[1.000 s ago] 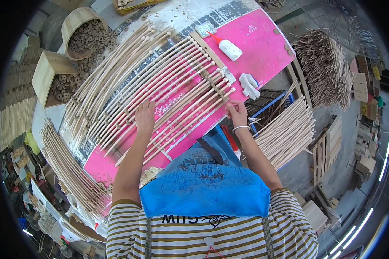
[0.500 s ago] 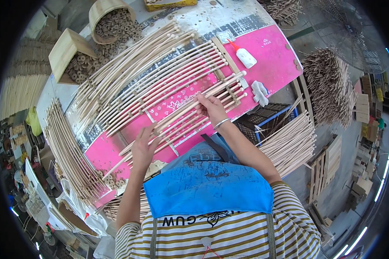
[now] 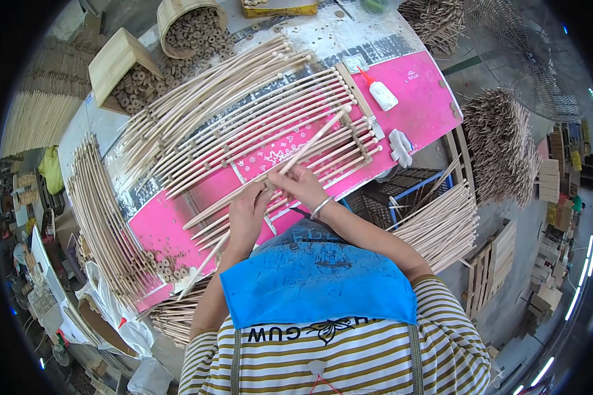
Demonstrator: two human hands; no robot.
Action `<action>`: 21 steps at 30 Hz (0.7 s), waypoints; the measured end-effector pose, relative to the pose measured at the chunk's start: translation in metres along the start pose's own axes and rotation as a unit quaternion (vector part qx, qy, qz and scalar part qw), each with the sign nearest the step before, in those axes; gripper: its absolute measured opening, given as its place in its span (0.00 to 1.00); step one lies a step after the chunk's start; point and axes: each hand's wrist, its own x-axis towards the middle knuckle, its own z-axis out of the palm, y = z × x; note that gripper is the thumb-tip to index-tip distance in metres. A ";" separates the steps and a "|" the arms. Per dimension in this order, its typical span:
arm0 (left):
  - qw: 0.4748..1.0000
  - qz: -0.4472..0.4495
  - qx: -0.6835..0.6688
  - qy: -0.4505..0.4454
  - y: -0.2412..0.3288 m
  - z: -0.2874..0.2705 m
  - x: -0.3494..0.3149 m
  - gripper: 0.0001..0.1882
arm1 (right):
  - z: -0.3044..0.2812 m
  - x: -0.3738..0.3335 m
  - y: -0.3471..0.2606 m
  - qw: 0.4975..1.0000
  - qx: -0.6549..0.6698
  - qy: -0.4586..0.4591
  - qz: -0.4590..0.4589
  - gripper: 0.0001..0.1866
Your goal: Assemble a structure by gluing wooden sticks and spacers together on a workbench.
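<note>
A long pale wooden stick with a round knob end slants across the row of similar sticks, its lower end coming out below my left hand. My left hand is closed round it near its middle, the fingertips turned inward. Right beside, my right hand pinches the same stick, fingers touching or nearly touching those of the left. Whether a small ring sits between the fingertips I cannot tell. Under and beyond my hands, several knobbed sticks lie in parallel on a pink sheet, with small brown rings on some of them.
Wooden rings spill from a tub and a box at the far left. A white glue bottle with a red tip and a white glove lie at the right. A black crate and stick bundles stand beside the table.
My right hand has come down and left and my left hand inward, so they meet. The held stick now slants more steeply, its knob lifted across the others. The view has shifted slightly.
</note>
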 end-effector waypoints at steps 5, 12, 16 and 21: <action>0.999 0.005 -0.042 0.024 0.009 -0.007 -0.006 0.11 | 0.001 -0.004 0.004 0.995 -0.053 -0.085 -0.010 0.16; 0.998 -0.055 -0.031 0.011 -0.002 -0.026 -0.026 0.13 | -0.040 0.009 -0.019 0.998 -0.041 -0.018 -0.033 0.15; 0.996 -0.071 -0.047 0.003 -0.012 -0.034 -0.033 0.13 | -0.051 0.010 -0.032 0.997 -0.061 0.002 -0.051 0.17; 0.996 -0.072 -0.043 0.011 -0.018 -0.036 -0.030 0.13 | -0.045 0.002 -0.042 0.996 0.042 -0.048 -0.061 0.21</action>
